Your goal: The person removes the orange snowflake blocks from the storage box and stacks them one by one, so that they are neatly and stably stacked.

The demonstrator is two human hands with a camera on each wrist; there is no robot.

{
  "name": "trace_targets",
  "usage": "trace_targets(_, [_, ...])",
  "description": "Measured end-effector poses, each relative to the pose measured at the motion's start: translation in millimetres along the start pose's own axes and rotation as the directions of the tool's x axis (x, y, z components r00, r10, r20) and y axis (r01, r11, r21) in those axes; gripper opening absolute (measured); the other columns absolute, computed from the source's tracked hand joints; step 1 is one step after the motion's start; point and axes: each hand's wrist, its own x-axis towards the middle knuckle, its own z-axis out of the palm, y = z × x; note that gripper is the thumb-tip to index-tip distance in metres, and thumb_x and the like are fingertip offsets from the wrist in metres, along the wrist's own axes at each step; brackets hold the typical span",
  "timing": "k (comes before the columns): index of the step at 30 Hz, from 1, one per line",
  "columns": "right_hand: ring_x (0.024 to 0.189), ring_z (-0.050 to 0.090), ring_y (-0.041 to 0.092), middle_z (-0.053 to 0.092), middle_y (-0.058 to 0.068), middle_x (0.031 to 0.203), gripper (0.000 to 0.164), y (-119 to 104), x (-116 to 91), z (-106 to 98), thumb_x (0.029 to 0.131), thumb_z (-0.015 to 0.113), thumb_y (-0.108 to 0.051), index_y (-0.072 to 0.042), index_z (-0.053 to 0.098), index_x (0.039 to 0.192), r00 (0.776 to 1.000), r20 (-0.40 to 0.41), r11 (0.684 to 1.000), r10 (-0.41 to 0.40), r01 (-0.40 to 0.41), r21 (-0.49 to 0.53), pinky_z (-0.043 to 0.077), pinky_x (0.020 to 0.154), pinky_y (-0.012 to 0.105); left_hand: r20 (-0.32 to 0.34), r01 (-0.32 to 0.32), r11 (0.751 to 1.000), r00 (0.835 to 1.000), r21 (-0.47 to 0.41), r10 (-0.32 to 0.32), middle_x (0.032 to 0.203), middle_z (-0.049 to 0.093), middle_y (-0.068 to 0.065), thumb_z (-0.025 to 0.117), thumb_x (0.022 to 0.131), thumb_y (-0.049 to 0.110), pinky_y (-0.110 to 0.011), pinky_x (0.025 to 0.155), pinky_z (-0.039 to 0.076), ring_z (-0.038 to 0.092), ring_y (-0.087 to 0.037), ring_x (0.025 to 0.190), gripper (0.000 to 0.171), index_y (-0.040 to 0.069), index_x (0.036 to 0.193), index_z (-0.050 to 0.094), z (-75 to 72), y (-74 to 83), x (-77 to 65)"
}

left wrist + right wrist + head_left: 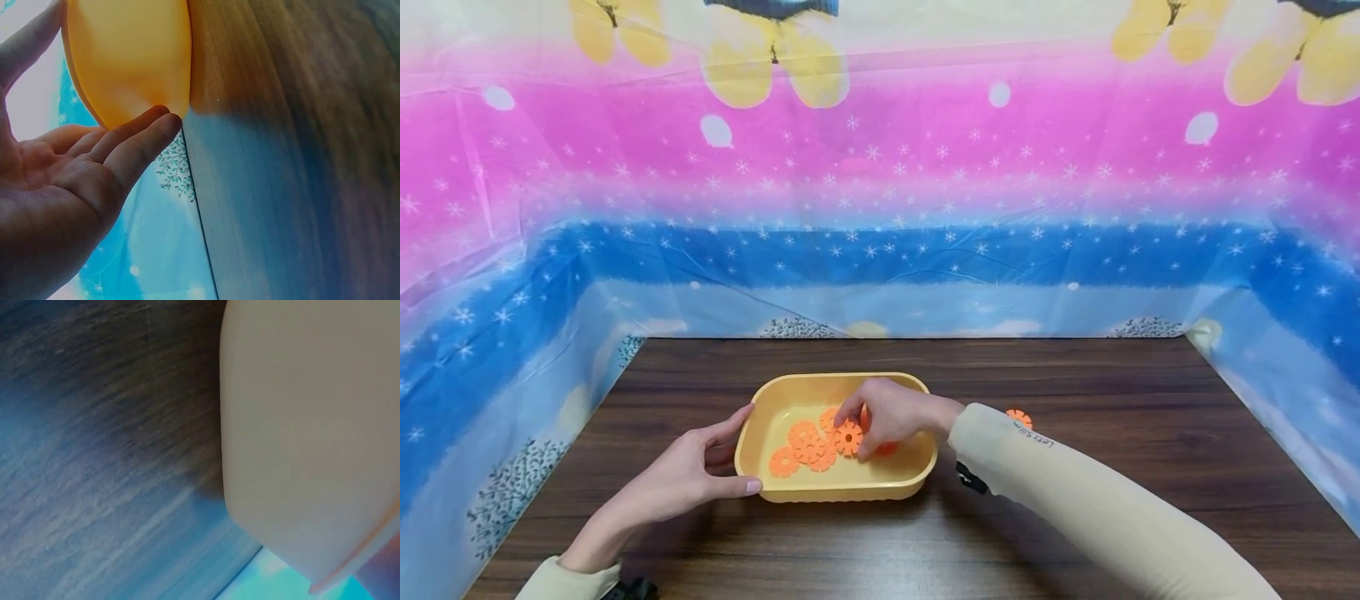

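A yellow plastic basin (842,493) stands on the table, holding several orange notched plastic discs (785,462). My left hand (688,467) grips its left end, thumb at the near corner and fingers on the far side. In the left wrist view, fingertips (165,119) press against the basin wall (131,56). Reaching over the right rim, my right hand (891,412) is inside the basin and pinches an orange notched disc (848,437) between thumb and fingers. The right wrist view has only the basin's outer wall (306,425), with the hand out of sight.
Beyond the right sleeve (1075,475), another orange disc (1018,416) lies on the dark wood table (700,383), partly covered by the forearm. A printed cloth (895,250) with snowflakes and butterflies hangs behind the table and along both sides.
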Motion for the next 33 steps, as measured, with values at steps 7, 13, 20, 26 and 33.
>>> trace_targets(7, [0.065,0.054,0.014,0.064,-0.004,0.077,0.045,-5,-9,-9,0.068,0.083,-0.011,-0.015,0.069,0.111,0.999,-0.021,0.996,0.047,-0.046,0.079,0.048,0.057,0.024,0.014,-0.013,1.000,1.000,-0.019,0.013,0.145,0.031,-0.017,0.078,0.075,0.029,-0.031,0.080,0.052,0.049,-0.031,0.117,0.093,0.020,0.148,0.021,-0.7,-0.2,0.8])
trace_targets(13, [0.063,0.053,0.018,0.066,-0.006,0.085,0.045,-5,-17,-12,0.069,0.082,-0.014,-0.016,0.069,0.112,0.998,-0.062,0.994,0.025,-0.019,0.110,0.046,0.053,0.025,0.016,-0.010,0.998,1.000,-0.057,0.011,0.147,0.027,-0.016,0.077,0.076,0.026,-0.032,0.079,0.052,0.050,-0.032,0.117,0.092,0.021,0.148,0.021,-1.6,-2.8,2.5])
trace_targets(20, [0.061,0.048,0.026,0.066,0.000,0.095,0.043,-7,-28,-20,0.069,0.083,-0.017,-0.020,0.069,0.110,0.994,-0.108,0.988,-0.003,0.020,0.153,0.039,0.051,0.024,0.022,-0.018,0.996,1.000,-0.088,0.020,0.147,0.026,-0.016,0.078,0.076,0.024,-0.031,0.081,0.052,0.048,-0.032,0.118,0.093,0.020,0.149,0.020,-2.3,-4.4,5.2])
trace_targets(26, [0.056,0.040,0.023,0.065,-0.003,0.094,0.043,-5,-39,-26,0.068,0.084,-0.024,-0.023,0.069,0.108,0.988,-0.157,0.986,-0.002,0.028,0.163,0.033,0.050,0.023,0.042,-0.041,0.993,0.998,-0.113,0.046,0.147,0.026,-0.019,0.077,0.077,0.021,-0.030,0.082,0.051,0.049,-0.032,0.117,0.093,0.018,0.149,0.019,-3.3,-5.9,6.5])
trace_targets(33, [0.061,0.041,0.026,0.060,-0.001,0.090,0.044,1,-55,-32,0.069,0.083,-0.026,-0.022,0.069,0.111,0.980,-0.197,0.988,0.026,0.005,0.156,0.032,0.052,0.024,0.040,-0.030,0.993,0.999,-0.118,0.035,0.147,0.026,-0.019,0.077,0.076,0.021,-0.031,0.081,0.051,0.048,-0.033,0.118,0.093,0.018,0.149,0.020,-2.8,-5.9,6.6])
